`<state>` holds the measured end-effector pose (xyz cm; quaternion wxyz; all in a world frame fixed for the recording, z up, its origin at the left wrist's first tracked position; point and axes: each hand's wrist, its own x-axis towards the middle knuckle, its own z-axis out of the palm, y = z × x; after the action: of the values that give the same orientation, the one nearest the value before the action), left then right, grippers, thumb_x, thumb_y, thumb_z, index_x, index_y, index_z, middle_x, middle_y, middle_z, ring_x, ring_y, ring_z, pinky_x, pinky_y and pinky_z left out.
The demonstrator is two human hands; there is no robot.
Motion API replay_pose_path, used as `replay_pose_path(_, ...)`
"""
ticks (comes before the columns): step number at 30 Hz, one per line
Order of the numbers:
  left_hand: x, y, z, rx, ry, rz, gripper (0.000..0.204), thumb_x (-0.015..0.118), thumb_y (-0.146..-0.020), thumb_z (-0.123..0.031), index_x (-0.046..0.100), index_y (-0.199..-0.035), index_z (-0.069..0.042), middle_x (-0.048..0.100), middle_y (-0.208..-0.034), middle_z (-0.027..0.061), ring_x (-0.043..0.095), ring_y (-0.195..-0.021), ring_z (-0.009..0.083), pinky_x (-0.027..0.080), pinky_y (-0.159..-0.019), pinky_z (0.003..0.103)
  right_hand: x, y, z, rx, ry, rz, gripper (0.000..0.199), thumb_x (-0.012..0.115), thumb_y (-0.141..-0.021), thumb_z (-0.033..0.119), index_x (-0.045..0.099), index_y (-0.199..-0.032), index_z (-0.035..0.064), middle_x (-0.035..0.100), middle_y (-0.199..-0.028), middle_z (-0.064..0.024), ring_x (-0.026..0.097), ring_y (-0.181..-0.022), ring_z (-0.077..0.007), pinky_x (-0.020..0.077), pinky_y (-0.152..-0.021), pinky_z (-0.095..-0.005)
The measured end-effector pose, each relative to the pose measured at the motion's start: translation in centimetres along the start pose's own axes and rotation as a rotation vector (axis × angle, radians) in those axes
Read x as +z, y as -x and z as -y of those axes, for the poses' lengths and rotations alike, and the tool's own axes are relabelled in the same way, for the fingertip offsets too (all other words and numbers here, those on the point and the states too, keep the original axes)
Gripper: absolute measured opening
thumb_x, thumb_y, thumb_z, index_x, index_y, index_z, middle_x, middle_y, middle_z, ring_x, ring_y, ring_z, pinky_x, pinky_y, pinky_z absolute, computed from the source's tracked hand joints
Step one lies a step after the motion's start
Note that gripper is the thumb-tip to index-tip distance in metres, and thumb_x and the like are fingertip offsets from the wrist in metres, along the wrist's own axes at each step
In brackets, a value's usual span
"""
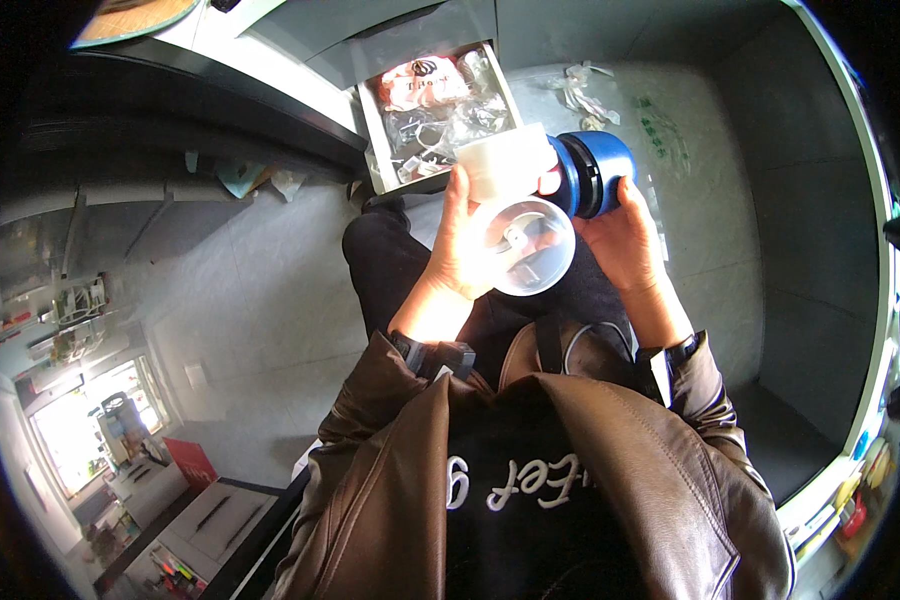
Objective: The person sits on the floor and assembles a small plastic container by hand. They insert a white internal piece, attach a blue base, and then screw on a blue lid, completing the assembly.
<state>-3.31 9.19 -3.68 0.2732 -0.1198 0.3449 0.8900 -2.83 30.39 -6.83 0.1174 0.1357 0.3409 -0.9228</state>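
Note:
In front of my lap, my left hand [458, 245] is closed around a white plastic container [505, 165], with the thumb up along its near left side. A clear round plastic cup or lid [530, 262] sits against the same hand, just below the container; what holds it is partly hidden. My right hand [622, 235] grips a blue cylinder with black bands [610, 165], which lies tilted beside the white container. Most fingers of both hands are hidden behind these things. Bright sunlight washes out the container and part of the left palm.
Beyond my left hand, an open drawer [374, 150] holds an orange-pink bag [422, 84] and several clear plastic wrappers. Crumpled plastic [585, 95] lies on the grey floor farther off. Grey cabinet panels [790, 190] rise at the right. A desk [215, 520] is at the lower left.

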Motion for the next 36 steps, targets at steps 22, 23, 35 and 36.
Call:
replay_pose_path(22, -1.1, 0.2, 0.4, -0.036, 0.157, -0.141, 0.109, 0.041, -0.083, -0.095, 0.05, -0.146, -0.006, 0.061, -0.137, 0.0208, 0.065, -0.117, 0.0384, 0.056, -0.092, 0.068, 2.2, 0.6, 0.8, -0.087, 0.243, 0.005, 0.066, 0.075, -0.095, 0.04, 0.05, -0.146, 0.0056, 0.064, -0.129, -0.0092, 0.064, -0.116, -0.0195, 0.0523, -0.101, -0.0402)
replay_pose_path(23, -0.8, 0.2, 0.4, -0.039, 0.158, -0.103, 0.108, 0.041, -0.084, -0.094, 0.051, -0.145, -0.006, 0.061, -0.136, 0.0206, 0.065, -0.117, 0.0378, 0.056, -0.093, 0.068, 2.0, 0.6, 0.9, -0.077, 0.236, -0.009, 0.065, 0.074, -0.095, 0.039, 0.05, -0.145, 0.0053, 0.064, -0.128, -0.0094, 0.064, -0.116, -0.0196, 0.0527, -0.101, -0.0404)
replay_pose_path(35, 1.7, 0.7, -0.8, -0.086, 0.088, -0.079, 0.094, 0.045, -0.089, -0.088, 0.054, -0.143, -0.012, 0.064, -0.129, 0.0107, 0.062, -0.117, 0.0289, 0.05, -0.102, 0.058, 0.6, -0.1, 0.1, -0.055, 0.199, -0.006, 0.057, 0.066, -0.1, 0.046, 0.054, -0.139, 0.0071, 0.067, -0.127, -0.0078, 0.066, -0.114, -0.0171, 0.0516, -0.099, -0.0395)
replay_pose_path(36, 1.6, 0.7, -0.9, -0.091, 0.081, -0.073, 0.095, 0.044, -0.089, -0.089, 0.053, -0.145, -0.013, 0.063, -0.13, 0.0105, 0.062, -0.117, 0.0291, 0.05, -0.102, 0.059, 0.7, -0.1, 0.1, -0.056, 0.221, -0.03, 0.056, 0.066, -0.1, 0.047, 0.055, -0.139, 0.0073, 0.067, -0.127, -0.0075, 0.066, -0.114, -0.0166, 0.0513, -0.099, -0.0387)
